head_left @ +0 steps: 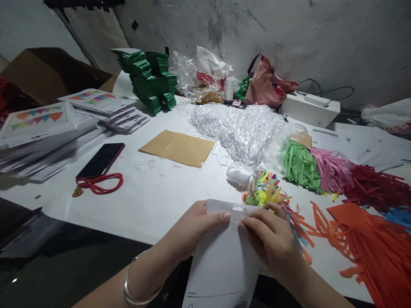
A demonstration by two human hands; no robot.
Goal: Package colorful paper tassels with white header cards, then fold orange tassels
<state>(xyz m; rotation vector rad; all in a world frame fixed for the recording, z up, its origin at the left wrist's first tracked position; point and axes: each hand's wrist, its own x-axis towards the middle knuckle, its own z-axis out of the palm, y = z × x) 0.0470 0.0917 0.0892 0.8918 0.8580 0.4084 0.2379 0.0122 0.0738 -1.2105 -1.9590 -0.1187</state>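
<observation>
Both hands grip a white cardboard packet (224,256) near its top edge, which has a cut-out hanging slot. My left hand (201,226) clasps the packet's left side, thumb lying across the front and a silver bangle on the wrist. On the right side, my right hand (272,235) has its fingers bent against the card just below the slot. Printed lines show low on the packet, and its bottom runs out of view. Just beyond the right hand lies a bundle of multicoloured paper strips (268,190).
A phone (101,160) with a red cord, a brown paper sheet (178,147) and stacked printed packets (48,137) lie left. White string (244,128) is heaped centrally. Green (302,167), pink (332,169) and orange tassels (369,244) lie right. Green cut-outs (150,81) stand behind.
</observation>
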